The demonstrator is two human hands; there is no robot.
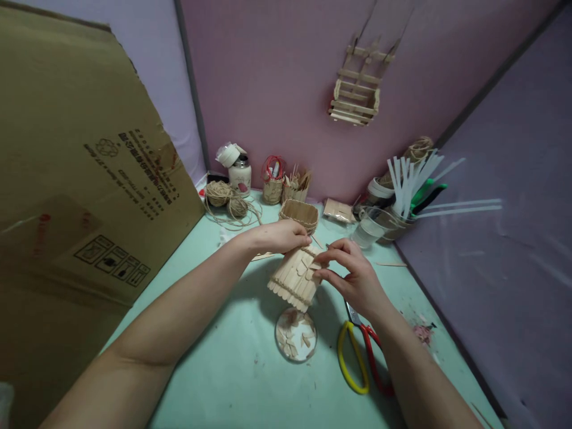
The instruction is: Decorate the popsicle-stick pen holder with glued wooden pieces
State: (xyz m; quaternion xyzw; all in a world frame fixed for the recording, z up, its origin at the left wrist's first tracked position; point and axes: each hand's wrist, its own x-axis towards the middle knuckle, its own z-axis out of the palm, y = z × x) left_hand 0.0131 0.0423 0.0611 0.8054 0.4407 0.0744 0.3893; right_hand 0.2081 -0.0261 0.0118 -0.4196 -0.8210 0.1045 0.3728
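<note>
My left hand (289, 237) grips the far end of a craft-stick holder (290, 277), which is tilted above the table. Twine bands run around the holder, and small petal-shaped wood pieces (304, 266) lie on its side. At that side my right hand (346, 271) has thumb and fingers closed around a small wooden piece, partly hidden by the fingertips. Below the holder, a round dish (296, 356) contains several cut wood chips. Scissors (353, 333) with one yellow and one red handle lie under my right wrist.
A large cardboard box (89, 179) stands at the left. Along the back are twine balls (218, 193), a white bottle (241, 177), stick holders (272, 189), a woven basket (298, 213) and a plastic cup (370, 229). White strips (406, 185) jut out at right. A stick swing (355, 101) hangs behind.
</note>
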